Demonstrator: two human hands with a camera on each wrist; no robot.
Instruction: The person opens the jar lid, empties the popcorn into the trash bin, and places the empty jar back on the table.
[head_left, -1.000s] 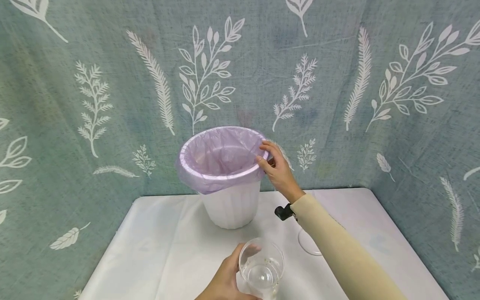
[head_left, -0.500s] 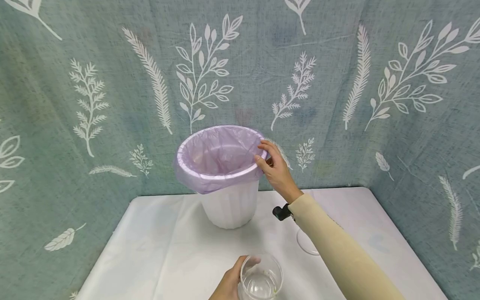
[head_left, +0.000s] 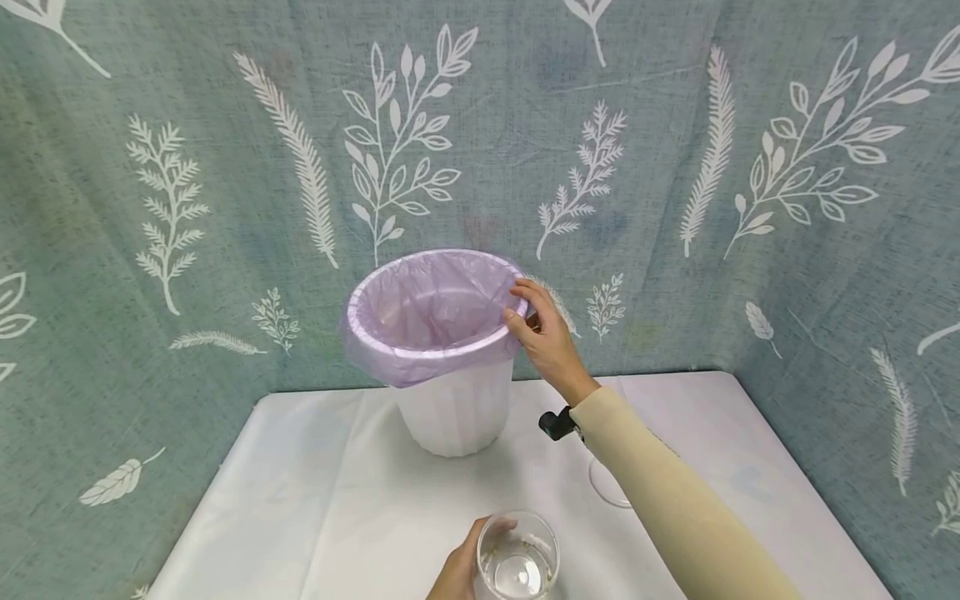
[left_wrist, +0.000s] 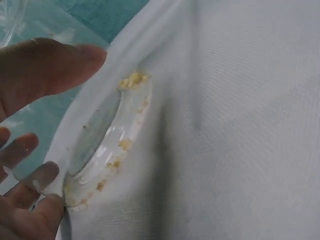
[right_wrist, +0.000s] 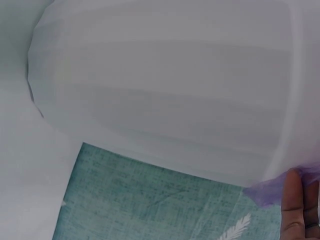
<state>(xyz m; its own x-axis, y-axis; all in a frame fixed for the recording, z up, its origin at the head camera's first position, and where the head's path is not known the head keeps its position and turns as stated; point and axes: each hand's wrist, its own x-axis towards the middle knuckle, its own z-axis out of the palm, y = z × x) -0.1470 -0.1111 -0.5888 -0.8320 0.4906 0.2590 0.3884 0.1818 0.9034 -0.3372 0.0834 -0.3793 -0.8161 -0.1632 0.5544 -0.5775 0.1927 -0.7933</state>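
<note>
My left hand [head_left: 456, 567] holds a clear plastic cup [head_left: 517, 557] near the table's front edge, its mouth facing up toward the head camera. Yellowish crumbs [left_wrist: 134, 80] cling round the cup's bottom edge in the left wrist view. Farther back stands a white ribbed trash bin [head_left: 456, 410], lined with a thin purple bag [head_left: 420, 367] folded over its rim. My right hand [head_left: 551, 337] grips the bin's right rim, thumb and fingers on the liner. In the right wrist view, fingers [right_wrist: 293, 200] touch the purple plastic beside the bin's wall.
A clear round lid [head_left: 606, 486] lies on the white-covered table [head_left: 375, 500], partly hidden by my right sleeve [head_left: 660, 483]. A green leaf-patterned cloth [head_left: 480, 125] encloses the back and both sides.
The cup in my left hand has come down and nearer the front edge over the first half second, then stays about there. My right hand keeps its grip on the bin's rim.
</note>
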